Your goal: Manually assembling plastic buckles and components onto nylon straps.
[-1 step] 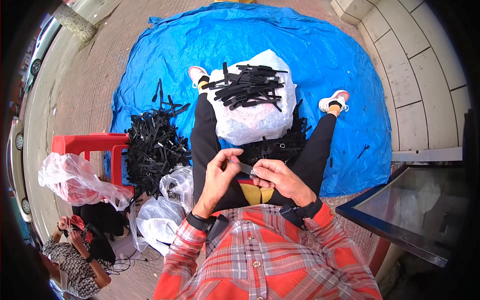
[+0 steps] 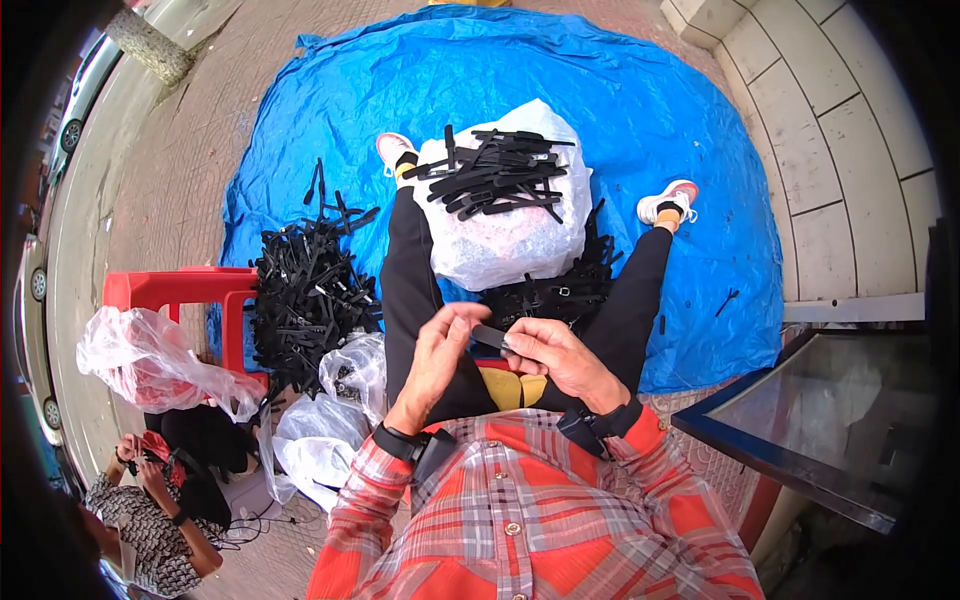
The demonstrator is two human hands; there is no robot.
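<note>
Over my lap, my right hand [image 2: 565, 362] pinches a short black strap [image 2: 488, 337] between thumb and fingers, near one end of it. The strap's other end points toward my left hand [image 2: 436, 350], whose curled fingers are blurred beside it. Whether they touch the strap, I cannot tell. In front of me, between my legs, a stuffed white plastic bag [image 2: 500, 250] carries a pile of similar black straps [image 2: 500, 175] on its top. More black straps with small buckles [image 2: 560, 295] lie behind my hands, at the bag's foot.
A big heap of black straps [image 2: 310, 300] lies on the blue tarp [image 2: 340, 120] to my left. Near it stand a red plastic stool [image 2: 180, 287] and clear plastic bags [image 2: 320, 425]. Another person [image 2: 150, 510] sits at lower left. A blue-framed glass panel [image 2: 800, 410] stands at right.
My left fingers have shifted slightly, and more of the strap's dark face shows between my hands. My right hand keeps its place.
</note>
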